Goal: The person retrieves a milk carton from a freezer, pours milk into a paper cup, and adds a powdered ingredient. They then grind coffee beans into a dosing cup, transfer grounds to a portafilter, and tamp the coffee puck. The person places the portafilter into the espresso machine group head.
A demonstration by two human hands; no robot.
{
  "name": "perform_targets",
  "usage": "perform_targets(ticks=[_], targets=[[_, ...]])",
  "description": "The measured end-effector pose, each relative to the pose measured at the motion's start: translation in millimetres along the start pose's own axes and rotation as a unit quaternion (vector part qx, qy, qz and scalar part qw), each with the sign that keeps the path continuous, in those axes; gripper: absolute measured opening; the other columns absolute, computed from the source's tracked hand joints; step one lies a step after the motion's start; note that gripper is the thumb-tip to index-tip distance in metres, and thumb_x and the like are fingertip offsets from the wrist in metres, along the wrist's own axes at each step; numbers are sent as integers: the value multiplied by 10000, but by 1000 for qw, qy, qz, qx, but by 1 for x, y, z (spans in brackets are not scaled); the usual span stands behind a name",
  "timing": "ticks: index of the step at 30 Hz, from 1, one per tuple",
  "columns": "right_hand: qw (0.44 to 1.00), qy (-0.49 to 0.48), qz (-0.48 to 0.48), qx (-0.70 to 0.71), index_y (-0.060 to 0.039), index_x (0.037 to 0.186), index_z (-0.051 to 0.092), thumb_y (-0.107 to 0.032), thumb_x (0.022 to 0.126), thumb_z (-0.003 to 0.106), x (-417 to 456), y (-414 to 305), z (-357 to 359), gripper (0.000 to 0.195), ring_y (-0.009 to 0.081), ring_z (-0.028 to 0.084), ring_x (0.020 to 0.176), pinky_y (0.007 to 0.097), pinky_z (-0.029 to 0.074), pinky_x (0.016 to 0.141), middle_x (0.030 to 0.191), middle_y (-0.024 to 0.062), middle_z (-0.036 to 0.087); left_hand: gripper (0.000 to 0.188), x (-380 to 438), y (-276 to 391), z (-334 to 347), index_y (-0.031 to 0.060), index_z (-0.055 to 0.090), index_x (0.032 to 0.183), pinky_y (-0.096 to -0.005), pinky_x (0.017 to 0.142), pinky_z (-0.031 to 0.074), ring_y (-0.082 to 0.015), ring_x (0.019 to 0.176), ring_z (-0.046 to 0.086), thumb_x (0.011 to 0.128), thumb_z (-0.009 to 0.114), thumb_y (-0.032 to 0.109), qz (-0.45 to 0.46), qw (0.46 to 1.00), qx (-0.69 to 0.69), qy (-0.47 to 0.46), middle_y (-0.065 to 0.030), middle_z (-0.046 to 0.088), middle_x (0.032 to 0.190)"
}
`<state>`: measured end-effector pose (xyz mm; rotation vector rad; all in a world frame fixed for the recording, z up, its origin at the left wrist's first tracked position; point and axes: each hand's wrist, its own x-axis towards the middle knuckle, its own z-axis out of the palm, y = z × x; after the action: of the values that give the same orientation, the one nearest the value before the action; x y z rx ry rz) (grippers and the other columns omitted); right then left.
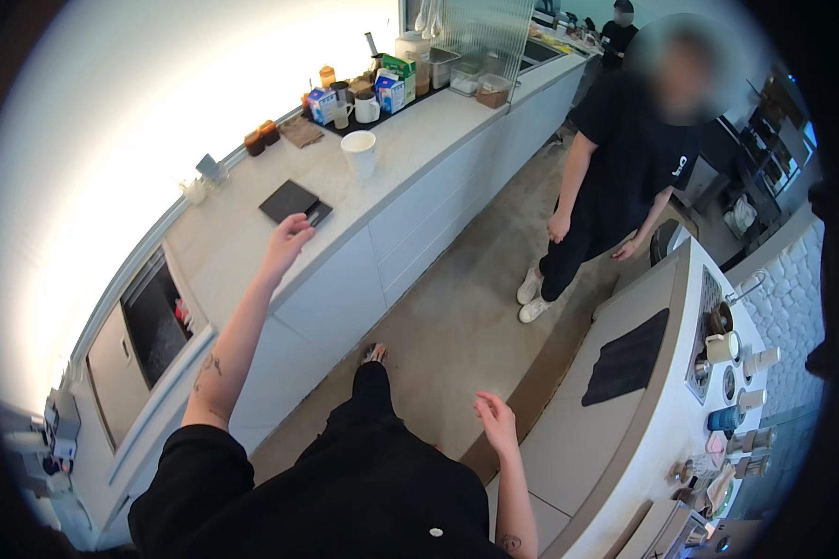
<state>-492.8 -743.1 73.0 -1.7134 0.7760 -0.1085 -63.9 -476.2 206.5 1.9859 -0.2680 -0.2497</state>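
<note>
My left hand (288, 244) reaches over the counter at the near edge of a flat black digital scale (288, 201). Its fingers are loosely bent with nothing seen in them; whether they touch the scale I cannot tell. Behind the scale, to its right, a white paper cup (360, 155) stands upright on the white countertop (241, 216). My right hand (498, 423) hangs above the floor in the aisle, fingers slightly curled and apart, holding nothing.
Milk cartons (390, 92), jugs (367, 107) and containers crowd a black mat further along. A person in black (622, 161) stands in the aisle; another (619, 35) is farther back. On the right, a counter (661, 377) carries a sink, cups and a hanging dark cloth (628, 358).
</note>
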Motion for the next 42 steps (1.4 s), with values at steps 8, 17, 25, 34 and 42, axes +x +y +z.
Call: perform_targets(ticks=[8, 17, 25, 34, 42], targets=[[985, 99, 118, 80, -12, 1140, 674, -284, 962, 632, 117, 34, 98, 328, 122, 662, 792, 273, 525, 745, 890, 64, 720, 633, 375, -122, -41, -9, 574, 1317, -405, 1084, 400, -335, 1271, 527, 849, 743, 383, 163, 952, 204, 159, -203, 587, 1326], [990, 7, 141, -30, -143, 1240, 649, -498, 926, 593, 223, -31, 196, 477, 269, 660, 1091, 376, 503, 947, 1139, 101, 712, 706, 516, -168, -6, 142, 514, 1400, -475, 1050, 419, -425, 1295, 449, 829, 689, 519, 14, 872, 472, 127, -159, 438, 1470], [994, 84, 72, 11, -117, 1196, 641, -433, 955, 573, 235, -115, 202, 403, 269, 694, 947, 376, 533, 839, 1034, 94, 726, 307, 512, -120, -40, 21, 648, 1155, -384, 843, 500, -282, 972, 629, 923, 646, 222, 293, 896, 270, 198, -140, 653, 1090], [958, 265, -101, 29, -95, 1145, 626, -329, 949, 593, 88, -172, 147, 307, 259, 658, 828, 391, 519, 747, 908, 98, 682, 295, 225, 132, 15, -5, 641, 1156, -358, 878, 475, -269, 1013, 601, 943, 615, 198, 321, 920, -134, -179, -158, 643, 1097], [807, 589, -32, -13, -116, 1197, 633, -357, 931, 639, -166, -131, 144, 360, 246, 563, 1068, 378, 451, 935, 1095, 69, 641, 201, -34, 128, 195, 3, 636, 1049, -263, 760, 469, -124, 838, 576, 902, 638, 139, 316, 697, -73, -640, -37, 621, 947]])
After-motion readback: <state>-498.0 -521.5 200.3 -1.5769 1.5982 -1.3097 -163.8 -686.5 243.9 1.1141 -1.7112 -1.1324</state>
